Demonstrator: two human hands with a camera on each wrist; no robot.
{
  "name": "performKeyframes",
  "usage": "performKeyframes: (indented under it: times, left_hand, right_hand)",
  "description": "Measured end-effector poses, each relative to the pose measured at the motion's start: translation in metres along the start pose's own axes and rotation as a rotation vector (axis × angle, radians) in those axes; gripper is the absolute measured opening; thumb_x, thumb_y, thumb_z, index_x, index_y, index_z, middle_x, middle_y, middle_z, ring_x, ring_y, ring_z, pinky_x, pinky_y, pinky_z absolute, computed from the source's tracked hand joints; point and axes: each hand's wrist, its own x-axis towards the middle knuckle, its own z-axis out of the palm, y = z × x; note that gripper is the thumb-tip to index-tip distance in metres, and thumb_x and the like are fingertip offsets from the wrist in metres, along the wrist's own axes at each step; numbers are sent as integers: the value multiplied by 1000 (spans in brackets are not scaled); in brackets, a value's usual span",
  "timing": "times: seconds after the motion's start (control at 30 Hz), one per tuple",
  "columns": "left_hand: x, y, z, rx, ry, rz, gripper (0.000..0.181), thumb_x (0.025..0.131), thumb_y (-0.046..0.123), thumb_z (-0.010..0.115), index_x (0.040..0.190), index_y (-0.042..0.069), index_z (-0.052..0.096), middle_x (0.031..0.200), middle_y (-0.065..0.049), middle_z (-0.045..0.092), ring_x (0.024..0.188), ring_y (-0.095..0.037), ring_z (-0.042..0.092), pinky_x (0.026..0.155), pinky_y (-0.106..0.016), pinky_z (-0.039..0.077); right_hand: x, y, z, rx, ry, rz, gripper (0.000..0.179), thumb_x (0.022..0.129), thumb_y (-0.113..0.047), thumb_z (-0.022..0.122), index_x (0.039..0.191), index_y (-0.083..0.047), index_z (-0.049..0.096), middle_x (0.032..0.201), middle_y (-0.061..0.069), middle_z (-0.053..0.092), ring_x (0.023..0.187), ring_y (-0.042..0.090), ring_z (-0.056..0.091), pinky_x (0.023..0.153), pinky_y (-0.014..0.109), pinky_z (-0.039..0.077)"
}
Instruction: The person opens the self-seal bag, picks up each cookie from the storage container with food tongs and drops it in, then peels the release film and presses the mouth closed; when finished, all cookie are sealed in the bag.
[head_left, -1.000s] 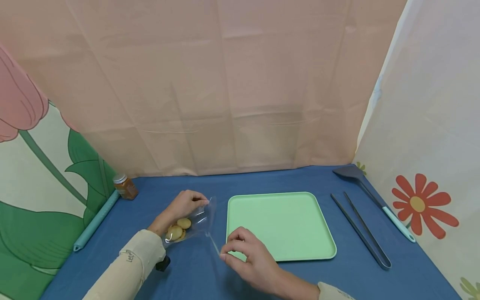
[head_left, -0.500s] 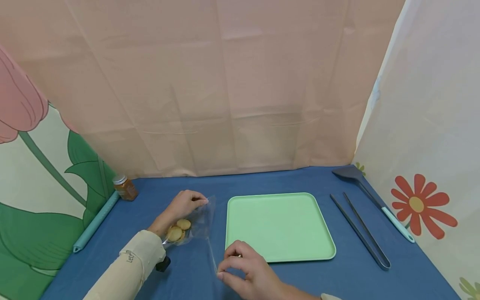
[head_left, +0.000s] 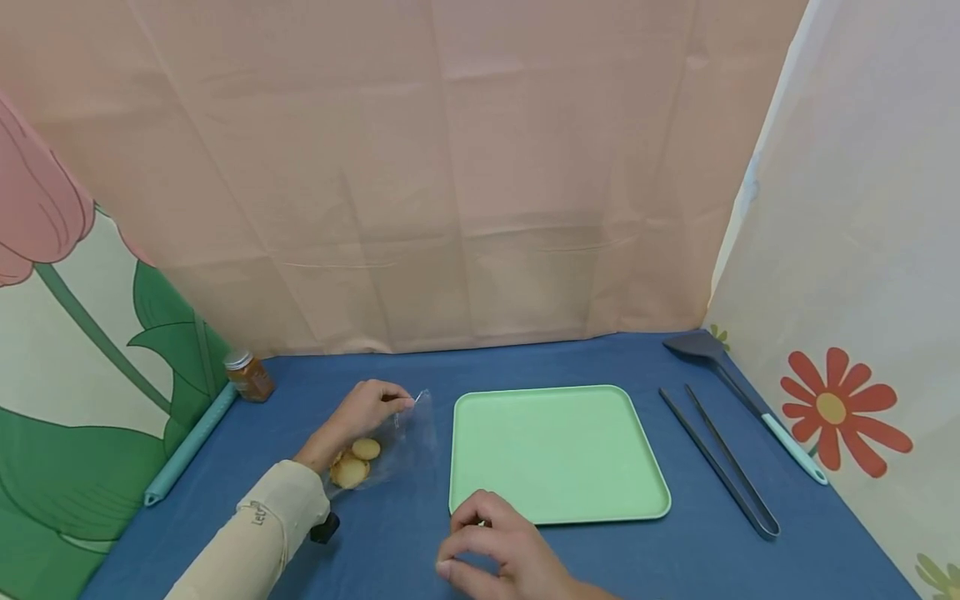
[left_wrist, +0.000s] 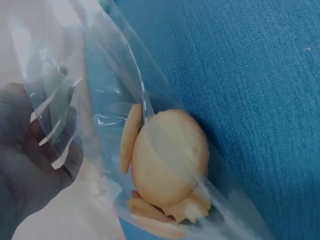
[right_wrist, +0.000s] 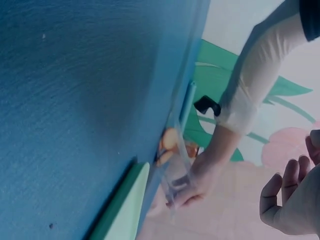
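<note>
My left hand (head_left: 367, 410) pinches the upper edge of a clear plastic bag (head_left: 408, 442) by its mouth. Several round golden biscuits (head_left: 350, 470) lie inside the bag, on the blue cloth. In the left wrist view, the nearest biscuit (left_wrist: 170, 157) rests on others, some standing on edge, and the bag's film (left_wrist: 112, 90) spreads in front of my hand (left_wrist: 30, 165). My right hand (head_left: 498, 546) hovers at the near left corner of the green tray (head_left: 558, 458), fingers loosely curled, apart from the bag. The right wrist view shows nothing between its fingers (right_wrist: 290, 185).
Tongs (head_left: 723, 467) lie to the right of the tray, with a dark-headed spatula (head_left: 750, 400) beyond. At the left stand a spice jar (head_left: 250, 375) and a teal roll (head_left: 191, 446). A beige sheet (head_left: 450, 183) hangs behind the table.
My right hand has let go of the bag's near edge, which it was pulling out, and has drawn slightly toward me. The bag's mouth has fallen back. My left hand keeps its hold.
</note>
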Motion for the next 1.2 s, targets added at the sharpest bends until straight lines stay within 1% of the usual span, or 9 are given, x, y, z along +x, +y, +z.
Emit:
performKeyframes:
  times: [0.1, 0.17, 0.27, 0.4, 0.53, 0.77, 0.87, 1.03, 1.2]
  left_hand:
    - [-1, 1, 0, -4, -8, 2, 22, 100, 31, 64, 113, 19, 77, 110, 2, 73, 99, -16, 67, 84, -41, 55]
    - [-1, 1, 0, -13, -18, -3, 21, 99, 32, 64, 113, 20, 76, 111, 3, 73, 100, -15, 66, 85, -40, 55]
    - [-1, 0, 1, -23, -36, 13, 22, 99, 31, 64, 114, 19, 76, 111, 4, 73, 100, -14, 66, 85, -39, 55]
    - [-1, -2, 2, -29, -48, 44, 24, 99, 32, 64, 114, 17, 76, 109, 4, 73, 98, -13, 66, 84, -38, 55]
    - [-2, -3, 1, -22, -42, 60, 24, 99, 33, 64, 114, 17, 76, 108, 5, 73, 97, -12, 65, 83, -37, 55]
    - [-3, -1, -1, -12, -47, 62, 25, 100, 33, 64, 115, 17, 75, 110, 3, 72, 97, -13, 65, 82, -37, 55]
    - [-3, -2, -1, -10, -48, 58, 25, 100, 33, 64, 116, 17, 75, 110, 3, 72, 98, -13, 65, 82, -37, 55]
    - [-1, -3, -1, -19, -60, 52, 25, 100, 34, 64, 115, 19, 75, 111, 3, 72, 97, -13, 65, 81, -36, 55]
    - [0, -3, 0, -26, -56, 48, 21, 99, 34, 64, 113, 22, 76, 109, 5, 72, 96, -12, 65, 81, -36, 55]
  right_hand:
    - [0, -4, -9, 39, 6, 25, 20, 94, 2, 66, 100, -17, 68, 100, 1, 50, 90, 10, 49, 77, 19, 48]
    - [-1, -7, -17, 69, -7, 72, 19, 95, 2, 65, 99, -17, 68, 99, 1, 50, 89, 9, 50, 76, 19, 48]
    - [-3, -15, -32, 119, -68, 188, 16, 97, -2, 63, 97, -17, 69, 98, 1, 51, 87, 7, 53, 74, 17, 48]
    - [-5, -28, -57, 176, -193, 381, 11, 101, -14, 61, 97, -18, 70, 97, 2, 50, 92, 6, 55, 76, 19, 51]
    - [-4, -37, -85, 153, -275, 500, 11, 101, -23, 62, 98, -20, 72, 97, 2, 51, 94, 7, 54, 78, 21, 50]
    - [-5, -43, -138, 110, -257, 592, 7, 98, -17, 66, 96, -21, 72, 96, -3, 56, 92, 9, 55, 66, 26, 49]
    - [-6, -40, -164, 196, -277, 678, 10, 100, -12, 61, 98, -14, 71, 98, 0, 57, 95, 13, 55, 66, 29, 48]
    - [-11, -32, -209, 374, -339, 814, 15, 105, -6, 49, 103, 0, 63, 100, 7, 55, 99, 19, 54, 75, 34, 49]
    - [-21, -14, -244, 308, -285, 976, 20, 106, -14, 49, 105, -1, 64, 100, 1, 59, 90, 18, 57, 74, 34, 49]
